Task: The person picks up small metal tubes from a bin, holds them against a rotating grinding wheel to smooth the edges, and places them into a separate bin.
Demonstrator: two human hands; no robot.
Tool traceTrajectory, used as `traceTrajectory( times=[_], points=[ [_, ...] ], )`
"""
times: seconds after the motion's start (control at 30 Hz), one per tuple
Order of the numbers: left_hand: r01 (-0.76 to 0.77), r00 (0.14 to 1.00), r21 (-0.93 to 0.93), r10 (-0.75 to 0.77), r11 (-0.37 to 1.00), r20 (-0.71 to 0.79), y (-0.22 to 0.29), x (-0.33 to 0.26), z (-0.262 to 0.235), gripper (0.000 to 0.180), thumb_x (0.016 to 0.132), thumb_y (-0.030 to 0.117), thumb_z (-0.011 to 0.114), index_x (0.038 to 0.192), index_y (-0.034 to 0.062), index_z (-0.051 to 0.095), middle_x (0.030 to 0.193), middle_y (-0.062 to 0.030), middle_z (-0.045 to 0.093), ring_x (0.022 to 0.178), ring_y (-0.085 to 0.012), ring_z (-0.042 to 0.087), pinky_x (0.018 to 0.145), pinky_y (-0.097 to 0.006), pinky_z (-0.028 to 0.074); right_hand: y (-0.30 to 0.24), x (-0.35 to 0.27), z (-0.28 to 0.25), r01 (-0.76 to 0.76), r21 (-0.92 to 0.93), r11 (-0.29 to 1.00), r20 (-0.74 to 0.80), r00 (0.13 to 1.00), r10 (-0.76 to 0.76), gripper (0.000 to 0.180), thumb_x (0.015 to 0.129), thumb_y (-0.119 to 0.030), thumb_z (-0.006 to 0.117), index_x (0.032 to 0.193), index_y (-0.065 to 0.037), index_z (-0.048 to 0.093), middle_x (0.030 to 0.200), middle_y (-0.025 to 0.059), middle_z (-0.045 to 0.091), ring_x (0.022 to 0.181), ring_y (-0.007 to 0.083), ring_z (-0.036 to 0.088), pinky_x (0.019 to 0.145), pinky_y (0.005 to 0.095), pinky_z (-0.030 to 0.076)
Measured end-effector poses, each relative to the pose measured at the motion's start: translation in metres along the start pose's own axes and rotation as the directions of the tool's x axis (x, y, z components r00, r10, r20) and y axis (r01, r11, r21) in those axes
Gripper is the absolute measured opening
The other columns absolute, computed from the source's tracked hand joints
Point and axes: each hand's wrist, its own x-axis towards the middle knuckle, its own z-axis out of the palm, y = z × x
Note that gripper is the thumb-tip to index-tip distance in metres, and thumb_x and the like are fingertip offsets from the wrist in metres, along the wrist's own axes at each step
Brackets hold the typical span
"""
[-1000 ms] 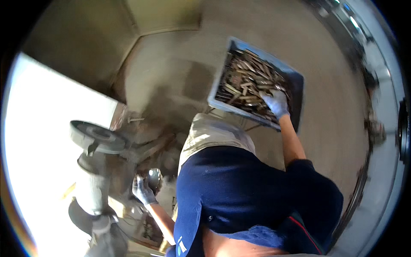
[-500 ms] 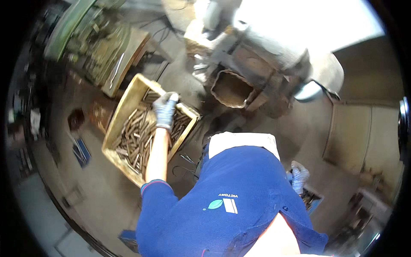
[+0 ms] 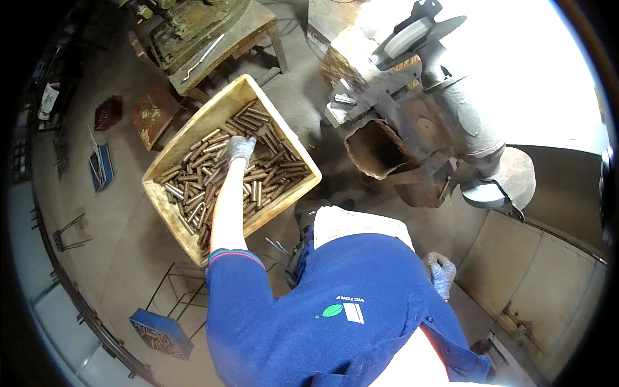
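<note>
My left hand (image 3: 240, 149), in a grey-blue work glove, reaches down into a yellowed plastic bin (image 3: 284, 208). It touches the pile of short brown metal rods (image 3: 261, 175) lying there at all angles. Its fingertips point down among the rods and are hidden, so their grip does not show. At my right side, close to the blue jacket, hangs my right hand (image 3: 442, 274) in a similar glove. Its fingers are curled in, and whatever they may hold is out of sight.
A grinding machine (image 3: 461, 119) with an open rusty chute (image 3: 377, 149) stands ahead right. Beyond the bin is a metal bench (image 3: 251, 32) with a thin rod on it. A blue crate (image 3: 161, 333) sits on a frame at lower left; a metal cabinet (image 3: 535, 271) stands right.
My left hand has moved from near the bin's far edge down into the rods. My right hand has shifted slightly. The whole view has turned and become sharper.
</note>
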Motion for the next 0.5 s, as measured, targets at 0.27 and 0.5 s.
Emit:
traceTrajectory(
  times=[0.27,0.5],
  points=[
    [0.356,0.933,-0.248,-0.357,0.901,0.041,0.043,-0.015,-0.006,0.034,0.069,0.022,0.066,0.093,-0.0017,0.066,0.100,-0.0218,0.065,0.092,-0.0331,0.065,0.076,-0.039,0.052,0.032,-0.018,0.012,-0.177,0.105,0.979,-0.016,0.984,0.179,0.025,0.075,-0.018,0.074,0.089,0.002,0.069,0.082,0.0117,0.069,0.072,0.0163,0.063,0.069,0.0292,0.050],
    [0.211,0.978,-0.932,0.065,-0.295,0.200,-0.011,-0.052,0.005,0.004,0.082,0.010,0.061,0.079,0.0075,0.059,0.067,-0.0021,0.056,0.053,-0.0148,0.054,0.049,-0.032,0.049,0.067,-0.029,0.017,-0.160,0.210,0.965,0.013,0.987,0.161,0.026,0.075,-0.020,0.073,0.087,0.001,0.069,0.080,0.0119,0.068,0.071,0.0172,0.063,0.068,0.0303,0.049]
  ],
)
